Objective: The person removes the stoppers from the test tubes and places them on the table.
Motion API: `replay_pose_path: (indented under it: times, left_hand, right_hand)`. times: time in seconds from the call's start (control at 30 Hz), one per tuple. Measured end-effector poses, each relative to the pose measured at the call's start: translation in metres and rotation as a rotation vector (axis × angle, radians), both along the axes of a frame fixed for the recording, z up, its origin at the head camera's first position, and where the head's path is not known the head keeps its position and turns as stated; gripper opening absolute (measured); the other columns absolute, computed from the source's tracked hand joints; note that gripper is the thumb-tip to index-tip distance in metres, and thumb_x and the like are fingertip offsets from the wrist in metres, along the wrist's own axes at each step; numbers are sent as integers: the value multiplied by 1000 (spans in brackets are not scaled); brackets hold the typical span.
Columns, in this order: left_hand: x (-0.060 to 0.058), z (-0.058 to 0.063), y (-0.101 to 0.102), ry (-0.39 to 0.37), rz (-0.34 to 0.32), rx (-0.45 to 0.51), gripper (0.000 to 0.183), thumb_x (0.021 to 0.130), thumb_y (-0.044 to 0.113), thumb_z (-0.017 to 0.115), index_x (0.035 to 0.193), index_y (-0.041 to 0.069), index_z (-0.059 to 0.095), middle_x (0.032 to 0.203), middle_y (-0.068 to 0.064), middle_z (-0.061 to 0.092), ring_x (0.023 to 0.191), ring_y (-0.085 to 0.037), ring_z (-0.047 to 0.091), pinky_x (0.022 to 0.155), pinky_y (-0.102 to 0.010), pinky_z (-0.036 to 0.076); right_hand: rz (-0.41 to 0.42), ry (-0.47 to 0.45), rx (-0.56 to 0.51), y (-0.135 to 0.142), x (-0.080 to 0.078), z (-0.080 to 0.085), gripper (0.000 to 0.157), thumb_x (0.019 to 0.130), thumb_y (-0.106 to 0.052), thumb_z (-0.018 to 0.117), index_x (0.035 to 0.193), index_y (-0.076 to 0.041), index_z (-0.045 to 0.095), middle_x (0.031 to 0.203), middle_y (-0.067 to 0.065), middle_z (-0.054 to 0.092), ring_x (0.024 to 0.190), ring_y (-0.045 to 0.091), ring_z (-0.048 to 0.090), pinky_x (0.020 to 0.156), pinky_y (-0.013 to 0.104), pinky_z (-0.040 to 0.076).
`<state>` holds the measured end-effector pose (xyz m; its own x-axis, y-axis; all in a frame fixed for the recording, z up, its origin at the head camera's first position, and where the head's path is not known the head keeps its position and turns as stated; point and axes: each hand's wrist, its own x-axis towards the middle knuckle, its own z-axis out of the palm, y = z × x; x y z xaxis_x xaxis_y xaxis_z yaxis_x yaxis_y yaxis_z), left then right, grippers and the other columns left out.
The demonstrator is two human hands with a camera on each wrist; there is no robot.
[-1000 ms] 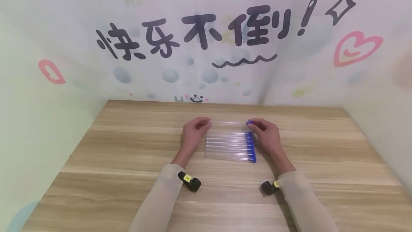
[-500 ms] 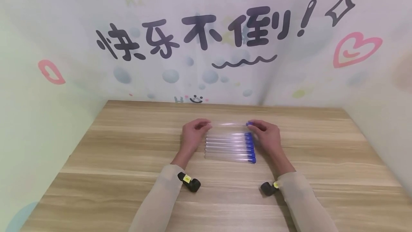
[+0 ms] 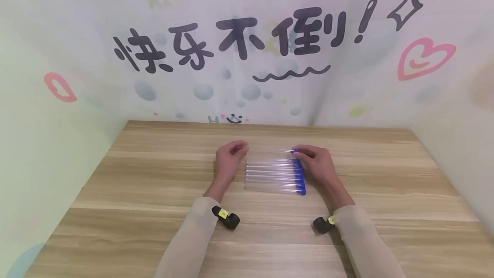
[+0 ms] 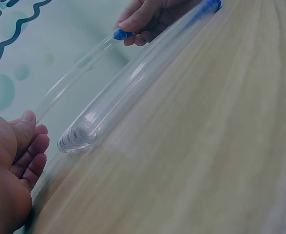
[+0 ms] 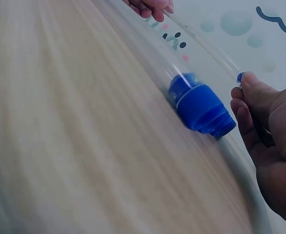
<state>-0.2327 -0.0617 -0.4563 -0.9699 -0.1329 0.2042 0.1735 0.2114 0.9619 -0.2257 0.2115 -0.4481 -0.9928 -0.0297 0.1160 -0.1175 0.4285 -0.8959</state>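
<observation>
Pinching a clear, glassy, blue-capped tube point(image 4: 78, 75) near the desk's point(image 3: 370, 162) far edge, left fingers point(image 4: 37, 145) and right fingers point(image 5: 245, 119) could slip, scattering neighbouring tubes point(image 3: 272, 174)!

1. I've got one tube point(image 4: 78, 74) held on its own: slim, clear, blue cap point(image 4: 118, 34) on.
2. It's pinched at both ends, cap in the right hand point(image 3: 318, 161), other end in the left hand point(image 3: 230, 155).
3. Lies crosswise, roughly parallel to the row point(image 3: 272, 176), just past its far side, apart from it. Looks lifted off the table point(image 3: 154, 183).
4. Row: several like tubes, clear, flat on the table, side by side, close together. Can't tell if all touch.
5. Row's blue caps point(image 3: 300, 177) all on the right; left ends rounded, nearly lined up.
</observation>
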Motion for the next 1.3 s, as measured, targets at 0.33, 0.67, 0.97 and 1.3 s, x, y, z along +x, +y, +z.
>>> replay_pose_path:
  times: [0.33,0.67,0.97,1.3]
  left_hand:
    - [1,2,-1,-48,-26,-18,16,86,16,72,101,11,73,91,1,70,83,-14,64,74,-29,52]
    - [1,2,0,-34,-24,-72,16,85,21,73,100,16,73,93,6,70,85,-12,62,75,-29,51]
    - [3,3,0,-16,-39,-51,14,84,17,75,98,15,75,92,6,70,85,-12,62,74,-29,51]
    - [2,1,1,4,-25,-29,13,83,14,76,96,14,75,90,5,70,84,-12,63,73,-28,51]
  right_hand:
    - [54,-5,30,7,-1,2,27,84,-34,74,102,-14,74,99,-1,71,92,18,61,77,24,47]
    - [5,-4,46,4,0,5,25,87,-31,71,105,-13,73,101,3,71,96,18,62,85,34,47]
    - [-53,31,63,4,-1,4,24,87,-30,72,103,-13,73,99,4,71,96,17,63,87,38,48]
    - [-72,49,70,2,-1,5,25,87,-31,72,104,-13,73,100,3,71,96,17,64,86,38,49]
